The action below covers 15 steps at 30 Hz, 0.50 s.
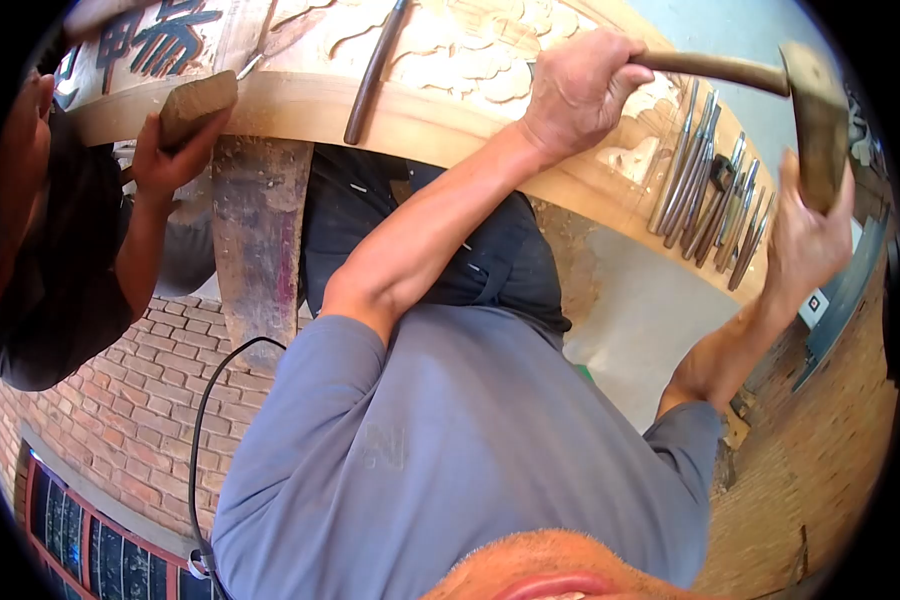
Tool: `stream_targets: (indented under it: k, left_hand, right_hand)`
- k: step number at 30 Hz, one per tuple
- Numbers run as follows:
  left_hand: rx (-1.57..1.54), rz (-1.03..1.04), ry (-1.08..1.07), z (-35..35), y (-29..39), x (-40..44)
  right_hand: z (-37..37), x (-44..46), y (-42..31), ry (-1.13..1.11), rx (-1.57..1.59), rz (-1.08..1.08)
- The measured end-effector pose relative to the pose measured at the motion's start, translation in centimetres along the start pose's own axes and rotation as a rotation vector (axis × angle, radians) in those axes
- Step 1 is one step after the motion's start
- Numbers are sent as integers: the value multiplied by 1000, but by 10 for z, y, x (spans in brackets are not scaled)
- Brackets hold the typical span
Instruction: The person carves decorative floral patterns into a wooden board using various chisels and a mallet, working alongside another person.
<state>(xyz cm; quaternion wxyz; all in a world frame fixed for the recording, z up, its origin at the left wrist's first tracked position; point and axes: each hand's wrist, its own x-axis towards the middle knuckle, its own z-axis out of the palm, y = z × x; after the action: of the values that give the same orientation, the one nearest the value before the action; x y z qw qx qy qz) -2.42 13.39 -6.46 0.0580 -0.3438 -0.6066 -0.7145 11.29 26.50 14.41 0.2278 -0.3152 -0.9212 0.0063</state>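
My left hand (582,88) is closed round the end of a wooden handle, above the carved board. That handle runs right to the head of a wooden mallet (818,135), which is slightly blurred. My right hand (813,232) grips the lower end of the mallet head, off the board's right side. Below my left hand lies the pale carved wooden board (460,130), with raised cloud-like relief. A row of carving chisels (705,185) rests on its right part, between my hands. One dark-handled chisel (375,80) lies across the board's edge, left of my left hand.
At the left, another person's hand (165,155) holds a wooden block (198,105) near a chisel on the board. Dark carved characters (165,45) mark that end. A worn wooden support (260,230) stands under the board. A black cable (202,430) hangs beside my left sleeve.
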Motion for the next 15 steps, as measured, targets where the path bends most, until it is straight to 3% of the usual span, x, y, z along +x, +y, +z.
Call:
stream_targets:
  k: [2,6,15]
  left_hand:
    - [0,68,-32,-1,3,-1]
    - [80,214,-231,-3,8,-8]
    - [86,178,-47,1,-1,-2]
  right_hand:
    - [-6,-2,8,150,48,127]
    - [2,-28,18,164,342,236]
    - [0,-64,29,75,326,367]
